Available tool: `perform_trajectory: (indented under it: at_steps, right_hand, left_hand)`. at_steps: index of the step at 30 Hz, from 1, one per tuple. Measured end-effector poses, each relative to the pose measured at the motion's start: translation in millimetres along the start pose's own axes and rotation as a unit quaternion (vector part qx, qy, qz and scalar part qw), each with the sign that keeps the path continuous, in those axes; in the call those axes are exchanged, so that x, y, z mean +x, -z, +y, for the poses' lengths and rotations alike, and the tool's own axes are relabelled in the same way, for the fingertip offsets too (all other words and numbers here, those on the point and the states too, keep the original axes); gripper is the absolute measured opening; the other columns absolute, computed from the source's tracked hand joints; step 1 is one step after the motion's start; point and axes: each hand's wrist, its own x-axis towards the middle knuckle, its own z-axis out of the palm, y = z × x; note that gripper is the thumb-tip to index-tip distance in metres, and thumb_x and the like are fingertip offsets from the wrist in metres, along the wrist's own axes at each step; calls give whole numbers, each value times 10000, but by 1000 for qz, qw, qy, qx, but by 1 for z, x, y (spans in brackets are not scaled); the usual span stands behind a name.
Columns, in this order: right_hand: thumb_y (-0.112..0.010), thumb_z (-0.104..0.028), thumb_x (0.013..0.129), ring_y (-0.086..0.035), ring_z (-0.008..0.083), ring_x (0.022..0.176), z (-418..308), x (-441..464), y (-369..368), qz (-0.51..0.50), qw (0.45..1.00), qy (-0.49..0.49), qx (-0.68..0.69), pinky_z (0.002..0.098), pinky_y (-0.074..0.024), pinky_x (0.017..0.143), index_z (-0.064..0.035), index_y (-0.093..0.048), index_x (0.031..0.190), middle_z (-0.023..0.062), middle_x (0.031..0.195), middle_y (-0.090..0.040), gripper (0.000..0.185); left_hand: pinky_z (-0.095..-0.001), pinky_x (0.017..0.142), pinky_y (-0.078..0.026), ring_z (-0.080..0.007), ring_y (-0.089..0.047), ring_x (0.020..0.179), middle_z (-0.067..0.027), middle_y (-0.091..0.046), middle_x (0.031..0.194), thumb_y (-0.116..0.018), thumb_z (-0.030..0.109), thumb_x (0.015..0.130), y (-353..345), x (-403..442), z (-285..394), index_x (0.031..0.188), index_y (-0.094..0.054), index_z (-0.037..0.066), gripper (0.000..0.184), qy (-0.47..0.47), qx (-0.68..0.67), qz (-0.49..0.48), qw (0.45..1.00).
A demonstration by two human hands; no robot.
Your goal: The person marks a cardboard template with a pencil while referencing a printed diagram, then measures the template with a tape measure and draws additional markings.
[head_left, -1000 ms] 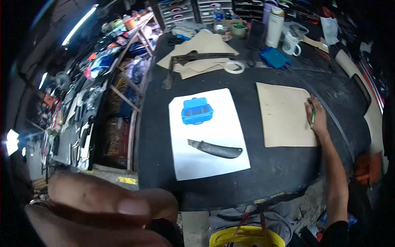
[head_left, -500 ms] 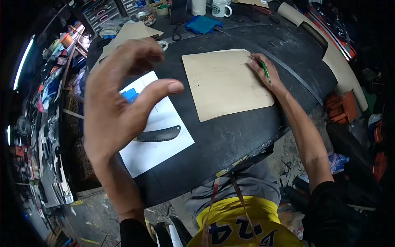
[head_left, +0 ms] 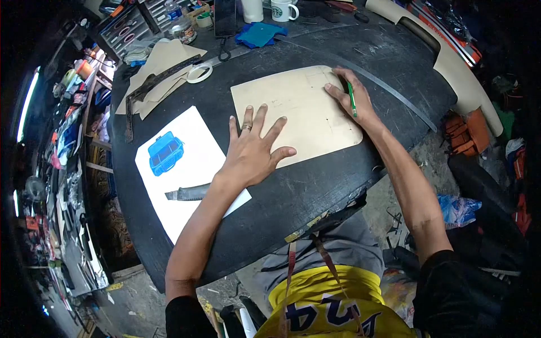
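Note:
A tan sheet [head_left: 298,112] with faint pencil marks and rounded right corners lies on the black table [head_left: 293,197]. My left hand [head_left: 253,143], fingers spread, rests on its left edge. At the sheet's upper right corner, my right hand [head_left: 352,98] holds a green pencil [head_left: 352,100] against the palm, with thumb and fingers at the edge. Left of the tan sheet is a white paper [head_left: 194,135] with a printed blue box [head_left: 166,153] and a black utility knife [head_left: 189,193], partly covered by my left forearm.
Tan scraps [head_left: 160,65] lie under a dark metal square [head_left: 149,84] at the upper left, beside a tape roll [head_left: 199,72]. A blue cloth [head_left: 259,35] and a white mug [head_left: 284,10] sit at the back. A long metal strip [head_left: 394,93] curves along the right.
My left hand has come down from in front of the camera onto the tan sheet's left side. My right hand stays at the sheet's right corner with the pencil. The view has turned.

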Motion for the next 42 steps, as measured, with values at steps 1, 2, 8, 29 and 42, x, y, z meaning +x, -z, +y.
perform_trajectory:
  at_steps: [1,2,8,29,42]
  right_hand:
    - [-729,-397,998,-512,385,1472,1,0,0,5,1000,0,17,464,-391,1235,0,-570,1478,227,1589,-532,643]
    - [-733,-391,995,-499,389,1484,2,1,0,11,999,1,33,465,-383,1241,-1,-568,1480,232,1599,-520,644]
    - [-733,-384,998,-467,394,1511,1,-15,-1,28,999,-11,18,463,-372,1251,-3,-562,1483,259,1630,-476,640]
    - [-788,-223,985,-655,171,698,-87,-398,36,-4,953,-290,88,357,-515,671,-33,-682,916,65,745,-689,228]
    - [-713,-145,1021,-688,240,744,11,-398,4,21,727,-421,542,356,-578,611,-97,-588,1067,97,951,-690,141]
  left_hand:
    - [-694,1307,-123,-433,-142,1642,-205,-218,1755,-327,809,1001,-2,-1,0,1659,-405,295,838,0,0,-2,1000]
    - [-696,1306,-112,-438,-135,1642,-203,-212,1759,-315,814,999,-4,-1,0,1661,-399,306,838,0,0,-2,1000]
    - [-691,1307,-87,-443,-120,1644,-201,-200,1768,-298,824,995,-7,1,-1,1668,-380,338,834,2,8,7,1000]
    - [-694,1297,-55,-491,-67,1639,-250,-175,1764,-239,805,1037,-13,-1,-2,1673,-391,280,838,0,-12,18,1000]
    - [-726,1282,-57,-523,-37,1630,-268,-133,1767,-229,785,1052,-14,0,-3,1701,-316,255,843,-11,-48,10,999]
